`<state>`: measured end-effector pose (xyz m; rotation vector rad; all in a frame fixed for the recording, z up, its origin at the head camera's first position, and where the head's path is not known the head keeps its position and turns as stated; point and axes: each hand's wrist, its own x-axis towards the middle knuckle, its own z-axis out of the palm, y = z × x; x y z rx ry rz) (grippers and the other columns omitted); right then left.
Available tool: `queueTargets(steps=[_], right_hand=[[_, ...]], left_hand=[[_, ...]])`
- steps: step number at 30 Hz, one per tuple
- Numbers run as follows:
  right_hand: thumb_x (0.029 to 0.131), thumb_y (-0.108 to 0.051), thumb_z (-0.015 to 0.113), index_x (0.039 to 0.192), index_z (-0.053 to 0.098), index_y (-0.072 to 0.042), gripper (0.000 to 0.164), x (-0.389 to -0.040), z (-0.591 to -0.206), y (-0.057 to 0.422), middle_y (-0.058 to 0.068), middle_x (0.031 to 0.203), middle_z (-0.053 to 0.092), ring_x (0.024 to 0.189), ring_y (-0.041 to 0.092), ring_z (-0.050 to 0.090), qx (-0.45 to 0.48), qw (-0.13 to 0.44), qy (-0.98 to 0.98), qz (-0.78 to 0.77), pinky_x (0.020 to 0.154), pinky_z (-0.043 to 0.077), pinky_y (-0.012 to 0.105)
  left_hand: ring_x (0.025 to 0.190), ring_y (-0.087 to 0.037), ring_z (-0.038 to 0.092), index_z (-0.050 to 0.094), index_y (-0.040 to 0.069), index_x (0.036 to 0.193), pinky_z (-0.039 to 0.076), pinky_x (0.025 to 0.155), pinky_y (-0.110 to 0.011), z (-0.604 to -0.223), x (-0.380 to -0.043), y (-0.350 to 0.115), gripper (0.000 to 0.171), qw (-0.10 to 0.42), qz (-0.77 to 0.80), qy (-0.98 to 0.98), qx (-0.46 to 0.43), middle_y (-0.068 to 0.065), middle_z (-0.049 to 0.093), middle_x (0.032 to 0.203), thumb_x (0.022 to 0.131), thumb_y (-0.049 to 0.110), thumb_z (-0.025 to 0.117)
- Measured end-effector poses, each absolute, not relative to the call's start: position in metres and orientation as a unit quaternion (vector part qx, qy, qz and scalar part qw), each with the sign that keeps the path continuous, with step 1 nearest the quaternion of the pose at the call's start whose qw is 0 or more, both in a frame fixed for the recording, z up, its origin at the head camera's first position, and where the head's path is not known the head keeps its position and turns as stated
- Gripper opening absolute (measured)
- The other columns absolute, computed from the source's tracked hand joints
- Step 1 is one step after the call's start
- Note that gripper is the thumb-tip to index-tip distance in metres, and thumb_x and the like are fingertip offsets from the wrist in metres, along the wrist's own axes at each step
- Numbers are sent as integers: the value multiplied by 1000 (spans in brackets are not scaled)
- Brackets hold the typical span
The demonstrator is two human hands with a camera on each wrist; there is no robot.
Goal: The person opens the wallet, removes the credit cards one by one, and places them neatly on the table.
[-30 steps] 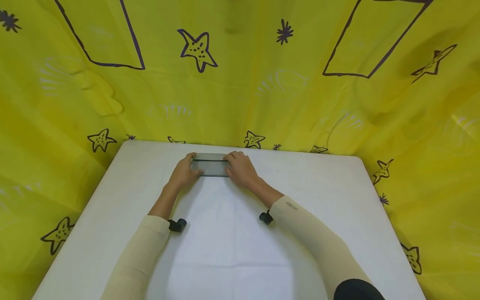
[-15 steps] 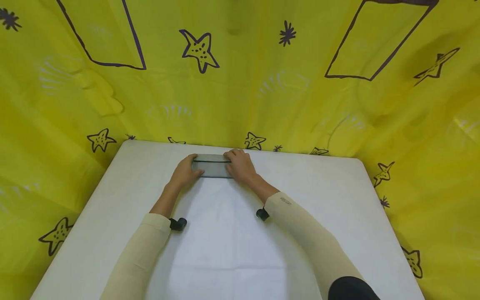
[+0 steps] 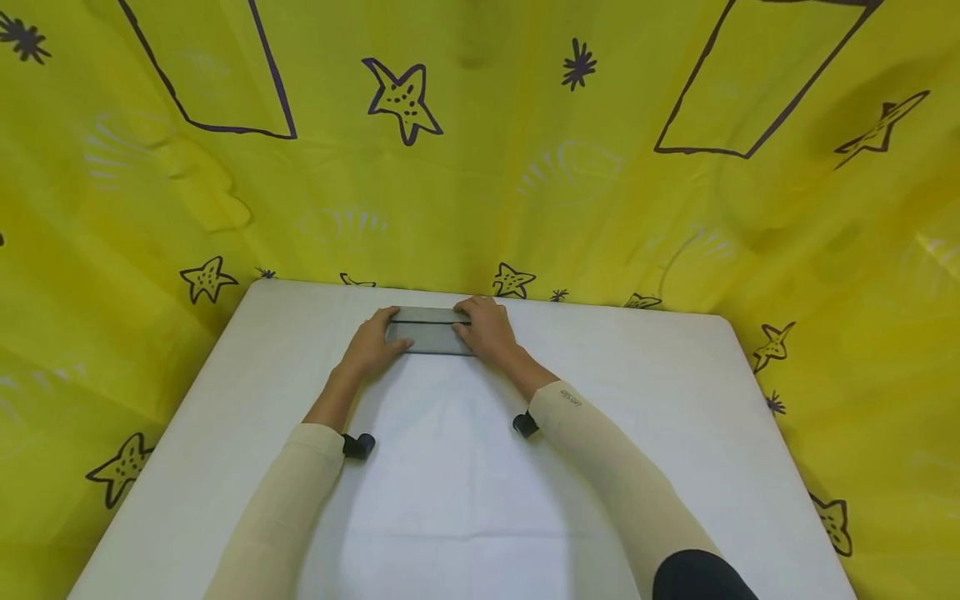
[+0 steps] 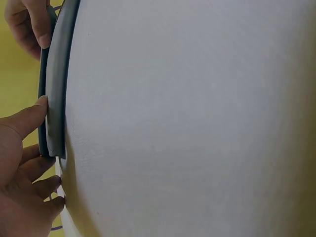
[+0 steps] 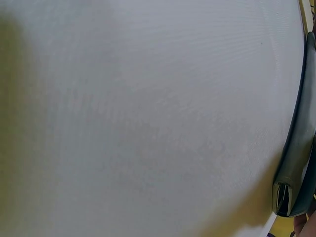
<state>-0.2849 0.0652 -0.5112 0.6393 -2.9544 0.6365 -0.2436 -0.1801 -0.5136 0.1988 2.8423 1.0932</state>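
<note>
A long grey-green case [image 3: 431,337] with a dark seam along its length lies near the far edge of the white table. My left hand [image 3: 369,346] holds its left end, thumb on the near side. At the right end my right hand [image 3: 487,332] grips it between thumb and fingers. In the left wrist view, the left thumb presses the case [image 4: 57,89] while the other fingers spread around its end; the right hand [image 4: 29,22] holds the opposite end. Dark folds show inside the end of the case [image 5: 296,148] in the right wrist view. Its underside is hidden.
The white-covered table [image 3: 457,483] extends toward me and to both sides. A yellow curtain [image 3: 465,183] with starfish drawings hangs just behind the table's far edge. Small black wrist cameras sit below both hands, including the left camera [image 3: 360,447].
My right hand has shifted slightly right along the case, so a little more of its surface shows between the hands. The left hand keeps its hold. The view has shifted slightly.
</note>
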Motion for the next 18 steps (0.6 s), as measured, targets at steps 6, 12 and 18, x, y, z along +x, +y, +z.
queueTargets(steps=[6, 12, 18], right_hand=[[102, -31, 72, 133, 72, -12, 36, -284, -511, 67, 7, 135, 67, 128, 29, 57, 200, 27, -954, 220, 101, 45, 49], [103, -34, 71, 133, 71, -12, 38, -283, -511, 71, 6, 136, 66, 126, 28, 57, 212, 26, -956, 202, 98, 46, 48], [102, -40, 71, 132, 72, -12, 42, -281, -509, 76, 7, 135, 67, 127, 29, 56, 229, 30, -956, 182, 98, 45, 48]], left_hand=[[150, -46, 34, 36, -6, 159, 16, 127, -54, -517, -244, -181, 74, 39, 346, 934, 84, -29, 39, 161, 101, 23, 72], [152, -45, 32, 37, -6, 158, 11, 128, -52, -519, -245, -182, 74, 37, 341, 935, 96, -29, 39, 161, 100, 22, 73], [152, -45, 30, 40, -3, 158, 12, 128, -53, -520, -245, -182, 73, 42, 339, 935, 97, -27, 41, 160, 99, 24, 75]])
